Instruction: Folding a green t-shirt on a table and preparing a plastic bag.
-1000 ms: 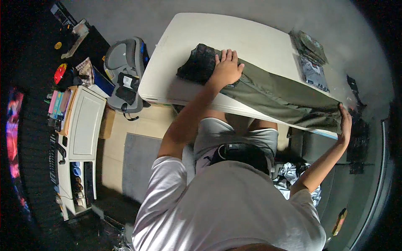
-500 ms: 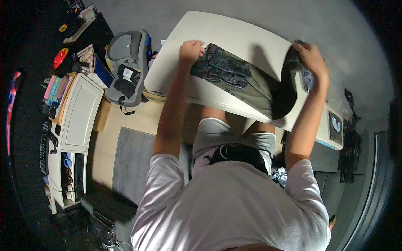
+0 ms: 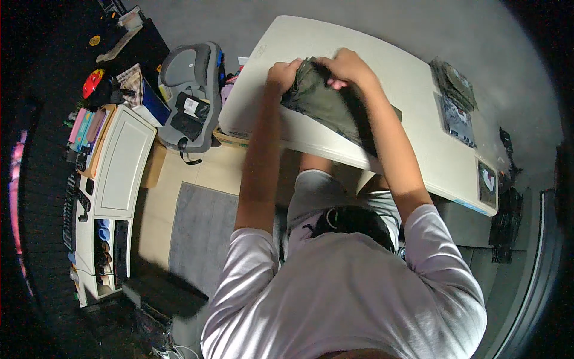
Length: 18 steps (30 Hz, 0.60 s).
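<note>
An olive-green garment lies folded on the white table. My left hand grips its left end near the table's near-left part. My right hand presses on the top of the same end, right beside my left hand. The garment's folded length runs to the right under my right forearm.
Flat packets and a dark card lie at the table's right end. A grey child car seat stands on the floor left of the table. A white cabinet with clutter is further left, a grey rug beside it.
My right hand has carried the garment's far end from the right across to the left end, folding it over. My left hand stayed on the left end.
</note>
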{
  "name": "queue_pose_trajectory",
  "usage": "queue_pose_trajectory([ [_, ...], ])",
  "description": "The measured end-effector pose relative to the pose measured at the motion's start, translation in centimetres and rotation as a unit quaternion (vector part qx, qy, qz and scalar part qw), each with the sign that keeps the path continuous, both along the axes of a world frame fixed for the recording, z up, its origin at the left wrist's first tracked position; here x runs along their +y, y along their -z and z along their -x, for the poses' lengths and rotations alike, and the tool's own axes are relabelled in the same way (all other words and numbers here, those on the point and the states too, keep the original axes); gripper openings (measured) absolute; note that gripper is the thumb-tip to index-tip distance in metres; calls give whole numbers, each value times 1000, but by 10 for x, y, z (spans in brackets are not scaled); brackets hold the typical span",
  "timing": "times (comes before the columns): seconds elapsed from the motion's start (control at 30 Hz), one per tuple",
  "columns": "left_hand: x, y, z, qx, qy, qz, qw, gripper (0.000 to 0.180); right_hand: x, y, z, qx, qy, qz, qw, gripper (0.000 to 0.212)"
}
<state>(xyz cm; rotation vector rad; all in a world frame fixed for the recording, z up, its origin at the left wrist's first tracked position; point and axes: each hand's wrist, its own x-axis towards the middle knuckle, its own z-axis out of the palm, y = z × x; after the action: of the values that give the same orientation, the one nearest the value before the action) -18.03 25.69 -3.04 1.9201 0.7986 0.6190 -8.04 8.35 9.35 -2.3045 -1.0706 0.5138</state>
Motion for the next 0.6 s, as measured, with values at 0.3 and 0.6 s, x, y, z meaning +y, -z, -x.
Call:
queue_pose_trajectory([
  [0.3, -10, -13, 23, 39, 114, -80, 989, 47, -207, 65, 0, -242, 171, -92, 951, 44],
  [0.6, 1, -33, 18, 129, 168, -81, 974, 26, -211, 74, 17, -177, 276, -28, 944, 45],
])
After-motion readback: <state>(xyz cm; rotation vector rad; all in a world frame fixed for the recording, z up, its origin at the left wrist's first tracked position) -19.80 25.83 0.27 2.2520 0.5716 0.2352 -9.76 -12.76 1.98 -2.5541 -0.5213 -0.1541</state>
